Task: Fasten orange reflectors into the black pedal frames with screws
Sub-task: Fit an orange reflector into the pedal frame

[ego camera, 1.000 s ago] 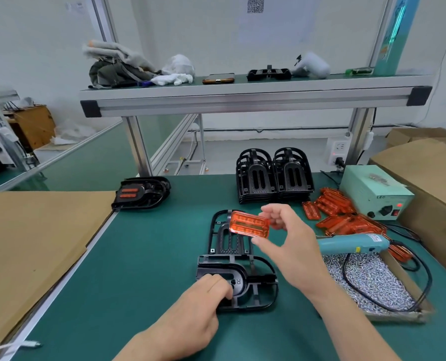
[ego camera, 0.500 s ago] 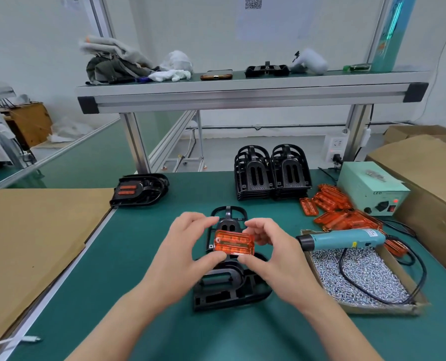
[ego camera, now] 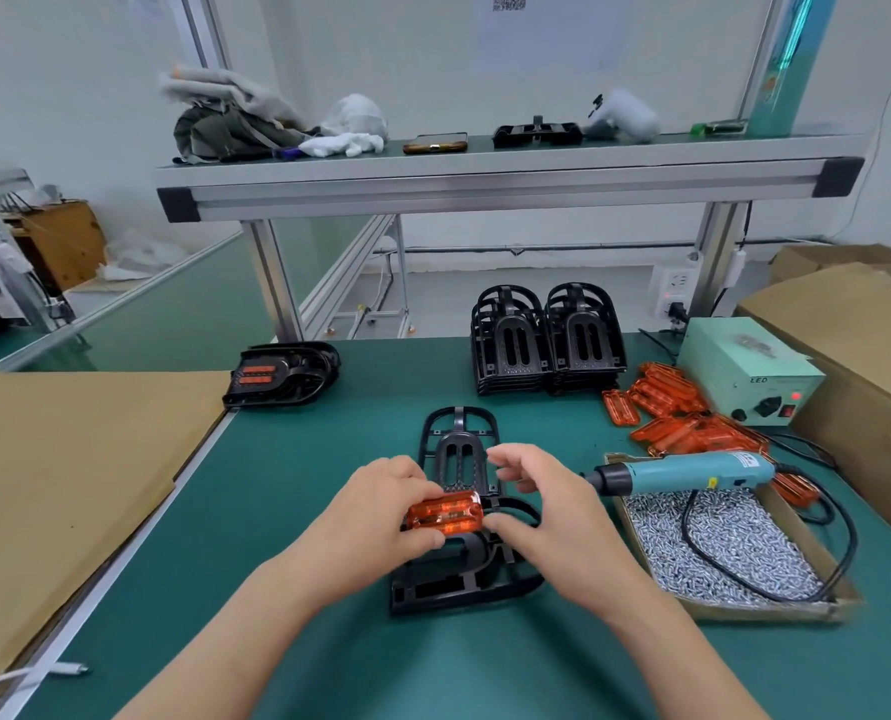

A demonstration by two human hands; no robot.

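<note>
The person stands over the green bench with both hands on one job: seating an orange reflector (ego camera: 446, 514) into the black pedal frame (ego camera: 448, 595) that lies flat in front of them. The left hand (ego camera: 375, 517) pinches the reflector's left end, thumb on the near edge and fingers curled over the far one. The right hand (ego camera: 557, 517) is looser. Its thumb rests against the reflector's right end, while its other fingers hang half curled above the frame, gripping nothing. The reflector sits over the middle of the frame, a little tilted. The hands hide its underside, so I cannot tell whether it has met its pocket.

To do this well, I'd level the reflector first and line its long edges up with the pocket. Then I'd press evenly at both ends so it drops in square rather than wedging on one corner. The screw holes should line up with the frame's before anything is driven, and one hand should steady the frame so it doesn't skate on the mat. The electric screwdriver (ego camera: 687, 472) lies across the tray of screws (ego camera: 765, 613) just to the right, in easy reach.
</note>
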